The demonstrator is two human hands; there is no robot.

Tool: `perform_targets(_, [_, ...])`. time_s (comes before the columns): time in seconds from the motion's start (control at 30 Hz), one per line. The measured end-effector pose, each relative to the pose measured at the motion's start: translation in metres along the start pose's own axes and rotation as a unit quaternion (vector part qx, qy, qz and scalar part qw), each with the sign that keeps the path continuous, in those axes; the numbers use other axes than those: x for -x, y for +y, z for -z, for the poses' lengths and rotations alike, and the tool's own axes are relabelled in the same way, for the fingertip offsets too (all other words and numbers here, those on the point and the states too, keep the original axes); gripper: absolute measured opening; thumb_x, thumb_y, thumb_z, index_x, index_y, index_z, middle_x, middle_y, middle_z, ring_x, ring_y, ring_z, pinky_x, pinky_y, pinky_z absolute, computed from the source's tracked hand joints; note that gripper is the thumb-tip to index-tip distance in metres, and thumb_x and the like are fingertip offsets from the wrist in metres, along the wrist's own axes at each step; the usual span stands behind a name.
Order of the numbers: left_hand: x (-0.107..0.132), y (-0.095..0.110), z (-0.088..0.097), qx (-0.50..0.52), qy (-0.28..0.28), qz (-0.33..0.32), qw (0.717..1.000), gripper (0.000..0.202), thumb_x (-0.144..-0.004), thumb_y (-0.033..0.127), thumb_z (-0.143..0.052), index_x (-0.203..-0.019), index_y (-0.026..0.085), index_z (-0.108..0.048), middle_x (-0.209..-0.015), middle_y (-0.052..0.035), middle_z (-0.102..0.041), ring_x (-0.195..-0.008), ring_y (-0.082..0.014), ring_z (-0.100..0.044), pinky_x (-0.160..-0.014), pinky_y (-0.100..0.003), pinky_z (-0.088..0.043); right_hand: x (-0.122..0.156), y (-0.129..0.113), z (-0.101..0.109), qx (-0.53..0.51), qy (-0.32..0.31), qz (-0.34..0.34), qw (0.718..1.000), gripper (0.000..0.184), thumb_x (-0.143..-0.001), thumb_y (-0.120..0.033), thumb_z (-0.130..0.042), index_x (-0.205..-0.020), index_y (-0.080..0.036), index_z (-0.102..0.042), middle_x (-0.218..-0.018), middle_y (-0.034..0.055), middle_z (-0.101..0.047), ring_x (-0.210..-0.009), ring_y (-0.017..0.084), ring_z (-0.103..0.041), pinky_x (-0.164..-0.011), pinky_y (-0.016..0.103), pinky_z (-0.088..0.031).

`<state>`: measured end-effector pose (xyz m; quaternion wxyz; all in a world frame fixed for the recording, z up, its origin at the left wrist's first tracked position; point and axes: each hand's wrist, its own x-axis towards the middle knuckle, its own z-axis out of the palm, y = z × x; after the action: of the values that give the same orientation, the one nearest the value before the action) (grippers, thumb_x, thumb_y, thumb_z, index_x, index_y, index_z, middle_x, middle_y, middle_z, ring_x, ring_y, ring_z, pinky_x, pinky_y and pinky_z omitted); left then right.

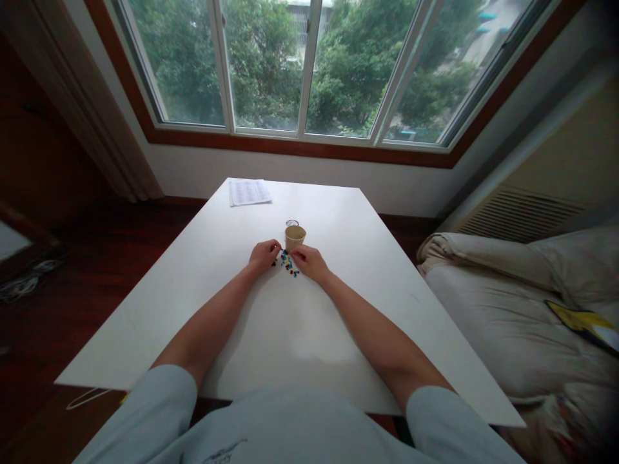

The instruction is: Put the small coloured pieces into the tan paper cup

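Note:
Both my hands rest on a white table (217,277) around a small heap of coloured beads (289,264). My left hand (264,255) lies curled to the left of the beads, its fingertips pinched at the edge of the heap. On the other side, my right hand (311,261) has its fingers bent and pinched together over the beads. Whatever either pinch holds is too small to make out. Just behind the beads stands a tan paper cup (294,236), upright and open at the top.
A small round lid or ring (292,223) lies behind the cup. A printed sheet of paper (249,191) rests at the table's far left corner. A bed with pale bedding (522,303) runs along the table's right side. Dark wooden floor lies to the left.

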<state>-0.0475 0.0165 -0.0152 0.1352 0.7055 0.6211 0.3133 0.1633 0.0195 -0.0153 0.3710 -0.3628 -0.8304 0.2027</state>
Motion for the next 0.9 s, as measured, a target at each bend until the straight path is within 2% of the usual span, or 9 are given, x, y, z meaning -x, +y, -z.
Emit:
perform_targets(0.07, [0.0, 0.001, 0.001, -0.003, -0.001, -0.001, 1.0, 0.024, -0.087, 0.029, -0.052, -0.095, 0.022, -0.074, -0.077, -0.0014, -0.07, -0.07, -0.0141, -0.058, -0.066, -0.024, -0.039, 0.002, 0.002, -0.002, 0.04, -0.058, 0.048, 0.996, 0.017, -0.085, -0.021, -0.056, -0.093, -0.02, -0.072, -0.086, 0.0031, -0.064, -0.079, 0.014, -0.056, -0.074, 0.024, -0.043])
perform_targets(0.17, [0.0, 0.002, 0.001, -0.003, -0.005, 0.006, 1.0, 0.024, -0.087, 0.03, -0.052, -0.095, 0.023, -0.074, -0.078, -0.0016, -0.07, -0.072, -0.0143, -0.059, -0.067, -0.023, -0.04, 0.002, 0.007, -0.004, 0.076, -0.089, 0.055, 0.992, 0.018, -0.083, -0.017, -0.059, -0.095, -0.021, -0.072, -0.09, 0.0038, -0.064, -0.083, 0.014, -0.057, -0.076, 0.024, -0.044])
perform_targets(0.4, [-0.001, -0.001, -0.001, 0.005, -0.005, 0.005, 1.0, 0.023, -0.087, 0.03, -0.053, -0.094, 0.023, -0.074, -0.078, -0.0018, -0.07, -0.071, -0.0144, -0.059, -0.069, -0.024, -0.04, 0.002, 0.011, 0.0, 0.128, -0.067, 0.024, 0.989, 0.019, -0.084, -0.014, -0.058, -0.096, -0.021, -0.071, -0.098, 0.0059, -0.066, -0.094, 0.018, -0.058, -0.083, 0.027, -0.045])
perform_targets(0.67, [-0.002, 0.0, -0.002, -0.004, -0.003, 0.007, 1.0, 0.024, -0.087, 0.03, -0.052, -0.095, 0.023, -0.074, -0.076, -0.0015, -0.069, -0.071, -0.0145, -0.059, -0.068, -0.024, -0.04, 0.003, 0.01, -0.003, 0.122, -0.102, 0.052, 0.986, 0.021, -0.085, -0.015, -0.06, -0.1, -0.024, -0.073, -0.097, 0.0048, -0.064, -0.094, 0.017, -0.059, -0.083, 0.026, -0.045])
perform_targets(0.9, [-0.001, 0.0, -0.002, -0.007, 0.003, -0.004, 1.0, 0.023, -0.087, 0.03, -0.052, -0.093, 0.023, -0.074, -0.077, -0.0016, -0.07, -0.071, -0.0143, -0.06, -0.068, -0.024, -0.041, 0.004, 0.015, -0.002, 0.136, -0.072, 0.031, 0.988, 0.018, -0.086, -0.016, -0.059, -0.097, -0.023, -0.072, -0.098, 0.0058, -0.065, -0.095, 0.018, -0.059, -0.083, 0.026, -0.045])
